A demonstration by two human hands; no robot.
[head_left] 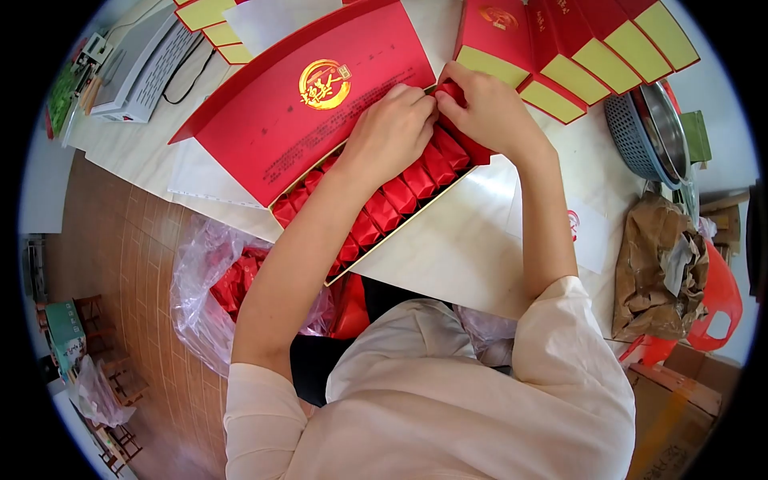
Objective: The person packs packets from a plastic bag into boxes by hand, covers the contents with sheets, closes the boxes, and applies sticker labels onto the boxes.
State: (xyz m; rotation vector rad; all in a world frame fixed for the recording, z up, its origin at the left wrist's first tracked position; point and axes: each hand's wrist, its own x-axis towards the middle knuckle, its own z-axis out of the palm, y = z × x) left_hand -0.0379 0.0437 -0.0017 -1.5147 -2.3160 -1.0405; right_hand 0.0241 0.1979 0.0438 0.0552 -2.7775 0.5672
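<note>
"Toward the right end of the open box (312, 132), which step?"
"Apparently settling red packets (398, 194) inside it; left hand (394, 124) and right hand (484, 108) curl there, any pinch indiscernible."
"Next move?"
"Likely calls for light, even pressure."

Near view from head, forward-down over table (448, 248)

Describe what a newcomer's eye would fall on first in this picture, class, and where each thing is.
Probably the open red box, upper middle on the pale table, its raised lid bearing a gold emblem above rows of shiny red packets. Next, the left hand and right hand, close together toward the box's right end. Then the red boxes with yellow sides at the upper right.
</note>
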